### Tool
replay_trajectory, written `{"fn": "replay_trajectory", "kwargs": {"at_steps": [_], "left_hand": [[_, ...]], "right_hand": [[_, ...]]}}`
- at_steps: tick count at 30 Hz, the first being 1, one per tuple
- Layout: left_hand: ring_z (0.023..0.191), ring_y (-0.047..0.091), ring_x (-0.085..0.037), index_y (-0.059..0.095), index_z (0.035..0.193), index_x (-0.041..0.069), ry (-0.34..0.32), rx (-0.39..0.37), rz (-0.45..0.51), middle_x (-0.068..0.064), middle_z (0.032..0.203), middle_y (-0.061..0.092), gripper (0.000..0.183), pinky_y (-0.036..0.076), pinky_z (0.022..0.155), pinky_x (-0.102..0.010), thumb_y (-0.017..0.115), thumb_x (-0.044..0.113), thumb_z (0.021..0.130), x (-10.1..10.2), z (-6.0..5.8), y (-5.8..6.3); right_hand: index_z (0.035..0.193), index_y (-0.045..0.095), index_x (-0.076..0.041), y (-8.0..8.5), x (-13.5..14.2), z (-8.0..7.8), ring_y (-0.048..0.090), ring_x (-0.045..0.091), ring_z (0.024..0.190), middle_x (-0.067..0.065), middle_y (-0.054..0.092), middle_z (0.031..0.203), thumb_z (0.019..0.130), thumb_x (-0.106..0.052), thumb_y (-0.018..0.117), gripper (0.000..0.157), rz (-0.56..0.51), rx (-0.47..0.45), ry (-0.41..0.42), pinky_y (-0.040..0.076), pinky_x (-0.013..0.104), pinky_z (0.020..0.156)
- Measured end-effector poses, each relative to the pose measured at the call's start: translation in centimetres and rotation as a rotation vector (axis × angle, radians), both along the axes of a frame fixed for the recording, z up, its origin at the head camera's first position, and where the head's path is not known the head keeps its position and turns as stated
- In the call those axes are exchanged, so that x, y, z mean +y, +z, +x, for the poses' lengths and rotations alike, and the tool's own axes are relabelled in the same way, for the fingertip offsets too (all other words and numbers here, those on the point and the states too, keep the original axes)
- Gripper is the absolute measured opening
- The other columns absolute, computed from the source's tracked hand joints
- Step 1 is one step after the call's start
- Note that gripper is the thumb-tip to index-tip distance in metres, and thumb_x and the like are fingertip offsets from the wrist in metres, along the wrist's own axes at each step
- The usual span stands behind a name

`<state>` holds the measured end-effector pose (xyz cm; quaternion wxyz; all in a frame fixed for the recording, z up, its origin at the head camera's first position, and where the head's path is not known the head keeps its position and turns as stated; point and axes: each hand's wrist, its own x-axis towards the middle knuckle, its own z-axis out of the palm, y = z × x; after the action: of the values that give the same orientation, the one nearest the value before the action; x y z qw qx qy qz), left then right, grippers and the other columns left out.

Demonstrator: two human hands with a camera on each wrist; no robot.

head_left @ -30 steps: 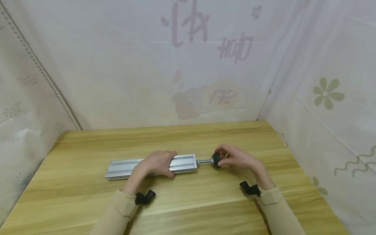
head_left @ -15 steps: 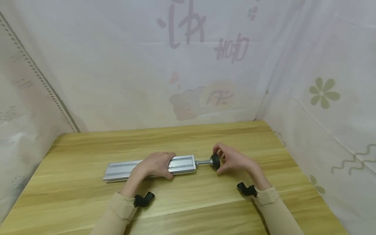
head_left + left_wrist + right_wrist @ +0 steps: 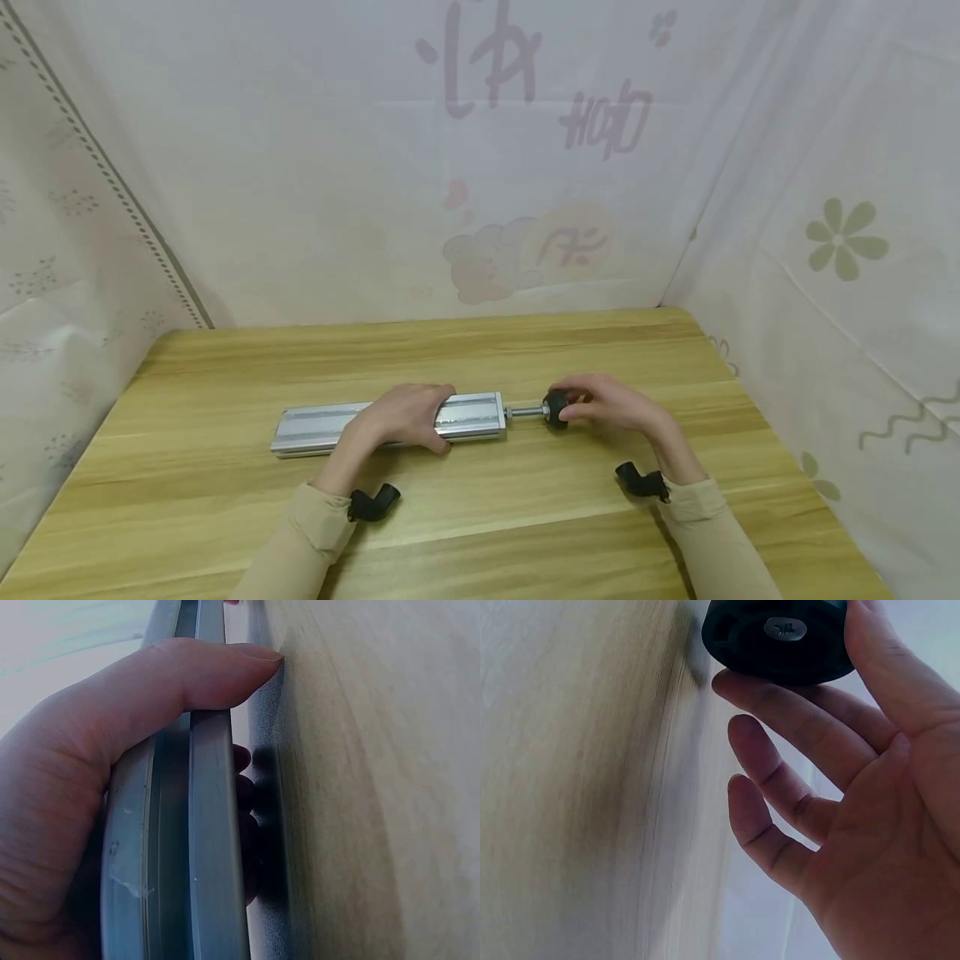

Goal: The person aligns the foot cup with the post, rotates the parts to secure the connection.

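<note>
A silver aluminium profile [image 3: 472, 417] lies lengthwise over the wooden table. My left hand [image 3: 401, 417] grips it from above near its right half, the thumb [image 3: 232, 675] over the near side and the other fingertips showing beneath it. From the profile's right end plate sticks out a threaded rod [image 3: 527, 411] with a nut, ending in a round black levelling foot [image 3: 555, 410]. My right hand [image 3: 611, 404] pinches this foot at its rim between thumb and fingers. In the right wrist view, a screw head [image 3: 785, 629] shows in the foot's hollow underside; the ring and little fingers are off it.
The wooden table [image 3: 480, 517] is walled by printed cloth [image 3: 337, 208] at the back and both sides. A black bent piece sits at each sleeve cuff, the left piece [image 3: 375, 503] and the right piece [image 3: 641, 482].
My right hand's fingers spread off the black foot half a second ago and now close on its rim again. The left hand keeps its grip on the profile.
</note>
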<state>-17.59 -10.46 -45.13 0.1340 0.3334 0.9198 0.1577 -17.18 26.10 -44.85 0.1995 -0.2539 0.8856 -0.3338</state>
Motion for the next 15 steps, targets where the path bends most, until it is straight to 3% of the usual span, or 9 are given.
{"fn": "replay_trajectory", "kwargs": {"at_steps": [11, 15], "left_hand": [[0.075, 0.052, -0.012, 0.055, 0.1, 0.019, 0.006, -0.002, -0.009, 0.008, 0.085, 0.059, 0.046, 0.046, 0.07, -0.033, 0.082, 0.033, 0.067, -0.09, -0.11, -0.09], [0.075, 0.053, -0.012, 0.055, 0.102, 0.019, 0.006, -0.007, -0.015, 0.008, 0.085, 0.059, 0.047, 0.046, 0.071, -0.033, 0.082, 0.034, 0.067, -0.04, -0.19, -0.14]], "right_hand": [[0.147, 0.055, -0.006, -0.07, 0.09, 0.01, 0.068, 0.019, 0.107, 0.009, 0.073, 0.123, 0.097, -0.04, 0.067, 0.061, 0.031, 0.007, -0.014, 0.053, 0.031, 0.085], [0.147, 0.052, -0.007, 0.04, 0.16, 0.08, 0.065, 0.023, 0.112, 0.009, 0.068, 0.132, 0.089, -0.034, 0.079, 0.069, -0.016, 0.019, -0.017, 0.053, 0.041, 0.094]]}}
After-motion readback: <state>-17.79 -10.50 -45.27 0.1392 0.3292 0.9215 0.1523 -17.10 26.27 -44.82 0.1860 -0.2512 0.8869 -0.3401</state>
